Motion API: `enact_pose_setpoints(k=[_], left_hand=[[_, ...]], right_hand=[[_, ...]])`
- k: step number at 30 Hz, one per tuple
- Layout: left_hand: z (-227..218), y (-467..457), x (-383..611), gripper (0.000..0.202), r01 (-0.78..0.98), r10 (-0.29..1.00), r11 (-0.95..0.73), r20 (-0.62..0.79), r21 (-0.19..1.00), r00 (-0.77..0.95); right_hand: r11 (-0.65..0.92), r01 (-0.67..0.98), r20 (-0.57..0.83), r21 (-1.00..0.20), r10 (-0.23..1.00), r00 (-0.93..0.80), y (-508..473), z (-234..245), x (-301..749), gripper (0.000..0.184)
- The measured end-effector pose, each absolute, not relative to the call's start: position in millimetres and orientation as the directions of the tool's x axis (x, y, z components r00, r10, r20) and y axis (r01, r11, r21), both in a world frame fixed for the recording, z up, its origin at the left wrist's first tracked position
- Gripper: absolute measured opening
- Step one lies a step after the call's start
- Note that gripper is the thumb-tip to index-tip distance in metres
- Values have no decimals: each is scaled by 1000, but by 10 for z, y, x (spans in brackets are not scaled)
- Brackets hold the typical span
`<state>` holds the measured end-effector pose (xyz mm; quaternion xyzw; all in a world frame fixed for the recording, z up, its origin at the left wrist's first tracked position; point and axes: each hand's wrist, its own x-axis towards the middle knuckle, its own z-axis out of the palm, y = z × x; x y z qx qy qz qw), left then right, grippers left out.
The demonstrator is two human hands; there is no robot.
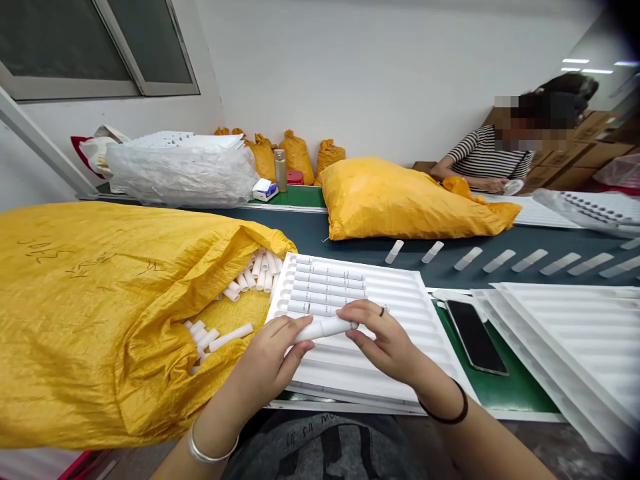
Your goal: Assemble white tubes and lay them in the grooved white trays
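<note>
A white plastic tube (325,327) is held level between both hands, above the front of a white ribbed tray (400,293). My left hand (267,350) is closed round its left end with thumb and fingers. My right hand (383,337) pinches the right end, and the fingers partly hide it. Several white tubes with small dark print (327,285) lie side by side in the tray's upper left grooves. Left of the tray, an opened yellow sack (100,320) holds loose white tubes (257,270).
A phone (475,337) lies right of the tray, beside stacked white trays (570,333). Behind runs a dark conveyor belt (310,230) with a row of translucent tubes (499,261). Across it are a full yellow sack (390,200) and a person in a striped shirt (475,153).
</note>
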<state>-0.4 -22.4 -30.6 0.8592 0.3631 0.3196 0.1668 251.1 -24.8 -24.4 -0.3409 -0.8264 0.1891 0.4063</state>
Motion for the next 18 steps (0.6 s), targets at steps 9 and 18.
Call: enact_pose_setpoints(k=[9,18], left_hand=[[-312,-235,40,45,527,546,-811,649,253,529],[-342,-189,23,50,498,529,-827,663,262,529]], right_hand=[[382,396,294,-835,918,-266,-301,-252,2466,26],[254,296,186,-921,953,-239,-328,-240,2459,28]])
